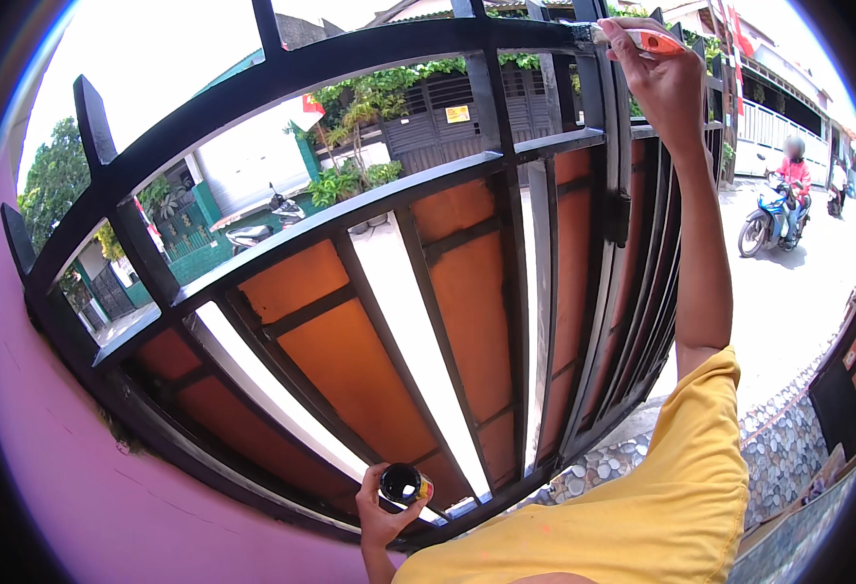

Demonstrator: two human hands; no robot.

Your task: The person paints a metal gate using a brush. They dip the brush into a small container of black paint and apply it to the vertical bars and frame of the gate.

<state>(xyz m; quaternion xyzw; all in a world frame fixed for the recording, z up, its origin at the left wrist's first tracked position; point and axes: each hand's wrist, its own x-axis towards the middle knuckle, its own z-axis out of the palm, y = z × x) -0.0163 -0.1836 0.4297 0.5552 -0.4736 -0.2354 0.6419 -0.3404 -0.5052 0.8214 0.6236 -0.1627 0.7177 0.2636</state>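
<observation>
High on the right, my right hand (656, 83) is closed around a paintbrush (654, 42) with an orange and white handle. The brush's dark bristles meet or nearly meet the top rail of a black metal gate (350, 47); exact contact is hard to make out. Low in the view, my left hand (381, 516) grips a small open can of black paint (405, 484) by its sides. Dark glossy paint shows inside the can. Orange-brown panels (345, 350) fill parts of the gate's lower half, between black bars.
A pink wall (77, 457) borders the gate on the left. Pointed bars (95, 117) stick up from the top rail. Beyond it, a person in pink rides a blue motorbike (768, 222) on the street. Pebbled stone paving (788, 453) lies at lower right.
</observation>
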